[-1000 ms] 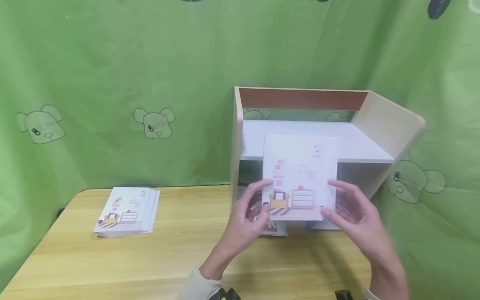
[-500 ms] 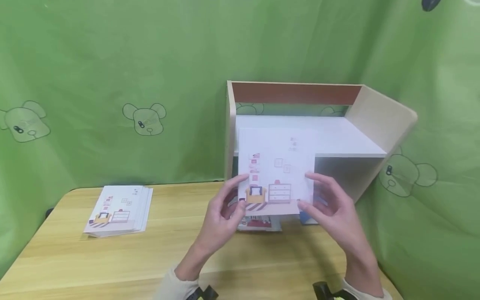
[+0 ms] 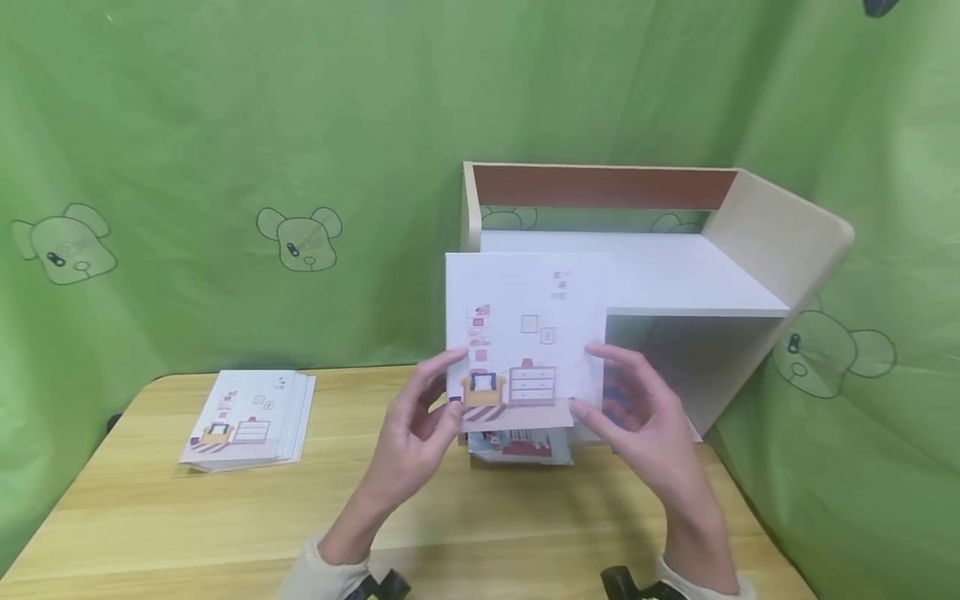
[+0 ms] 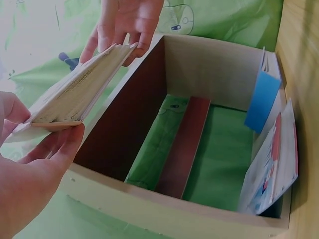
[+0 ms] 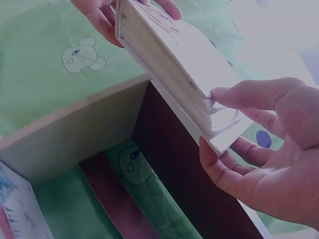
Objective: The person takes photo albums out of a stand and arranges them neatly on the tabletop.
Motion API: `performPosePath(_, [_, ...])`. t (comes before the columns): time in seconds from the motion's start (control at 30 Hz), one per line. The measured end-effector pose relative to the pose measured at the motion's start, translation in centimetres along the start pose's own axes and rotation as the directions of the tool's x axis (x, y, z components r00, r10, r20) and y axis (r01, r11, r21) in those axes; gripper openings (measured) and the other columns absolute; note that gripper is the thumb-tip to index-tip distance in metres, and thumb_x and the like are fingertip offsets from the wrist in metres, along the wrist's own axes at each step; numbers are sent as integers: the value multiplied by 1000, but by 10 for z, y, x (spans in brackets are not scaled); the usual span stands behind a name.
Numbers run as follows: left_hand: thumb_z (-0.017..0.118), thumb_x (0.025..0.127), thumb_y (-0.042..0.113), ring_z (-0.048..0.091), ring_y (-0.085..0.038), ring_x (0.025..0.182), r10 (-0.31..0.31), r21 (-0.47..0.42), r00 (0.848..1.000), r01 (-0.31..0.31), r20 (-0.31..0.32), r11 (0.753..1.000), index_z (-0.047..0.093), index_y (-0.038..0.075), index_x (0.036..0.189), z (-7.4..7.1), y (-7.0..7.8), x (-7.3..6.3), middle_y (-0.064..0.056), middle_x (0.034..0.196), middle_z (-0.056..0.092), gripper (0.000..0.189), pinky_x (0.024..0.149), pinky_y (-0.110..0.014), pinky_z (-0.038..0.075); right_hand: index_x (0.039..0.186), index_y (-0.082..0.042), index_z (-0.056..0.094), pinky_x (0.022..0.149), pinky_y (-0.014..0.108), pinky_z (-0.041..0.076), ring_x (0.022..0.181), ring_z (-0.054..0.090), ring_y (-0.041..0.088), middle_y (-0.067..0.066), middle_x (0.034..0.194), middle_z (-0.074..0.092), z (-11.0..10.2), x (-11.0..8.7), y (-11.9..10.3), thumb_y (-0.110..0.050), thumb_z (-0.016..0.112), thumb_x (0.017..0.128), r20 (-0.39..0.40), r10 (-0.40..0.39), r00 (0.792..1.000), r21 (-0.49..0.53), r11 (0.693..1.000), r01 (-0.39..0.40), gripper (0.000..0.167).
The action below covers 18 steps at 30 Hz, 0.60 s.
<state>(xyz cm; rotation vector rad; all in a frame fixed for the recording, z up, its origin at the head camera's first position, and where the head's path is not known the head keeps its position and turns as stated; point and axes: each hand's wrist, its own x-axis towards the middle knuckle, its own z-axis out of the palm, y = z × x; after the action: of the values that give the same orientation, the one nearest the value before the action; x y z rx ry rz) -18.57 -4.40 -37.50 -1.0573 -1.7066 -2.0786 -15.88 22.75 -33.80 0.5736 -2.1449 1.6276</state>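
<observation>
A white-covered book (image 3: 566,333), printed with a yellow armchair and a chest of drawers, is held up in front of the shelf unit. My left hand (image 3: 415,427) pinches its left edge between thumb and fingers. On the opposite edge, my right hand (image 3: 643,414) grips the lower corner the same way. Its thick block of pages (image 4: 82,89) shows in the left wrist view. From the right wrist, the cover (image 5: 199,55) looks pale, with the right thumb lying on it.
A wooden shelf unit (image 3: 675,275) with a white board stands behind the book. In its lower part are a picture book (image 4: 276,167) and a blue-edged book (image 4: 263,99). White books (image 3: 247,408) with the same cover lie at the table's left. A green curtain (image 3: 375,125) hangs behind.
Both hands have carried the book leftward across the front of the shelf unit and slightly upward. The grip stays the same, and the white books on the left lie as before.
</observation>
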Motion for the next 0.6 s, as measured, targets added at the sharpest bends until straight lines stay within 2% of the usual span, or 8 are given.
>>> performPosePath(0.2, [49,93,-18,53,-33,131,-2,19,1000,2,-24,1000,46,7,147,-12,4,-5,-13,147,47,59,103,-46,53,142,-4,56,90,26,58,115,63,24,15,139,55,16,2,-1,17,75,82,-4,-49,999,45,998,49,67])
performPosePath(0.4, [48,93,-18,56,-36,126,-1,33,999,3,-43,999,45,6,148,-24,5,-8,-16,143,48,60,99,-47,56,143,-8,57,87,28,60,114,63,24,12,137,58,31,5,0,13,77,83,-7,-32,999,40,999,33,66])
performPosePath(0.6, [47,92,-19,56,-35,124,1,36,998,1,-69,999,44,3,148,-34,4,-12,-18,143,47,61,97,-42,58,142,-12,58,84,29,61,114,64,24,7,138,59,44,6,2,11,78,83,-10,-15,1000,28,999,16,66])
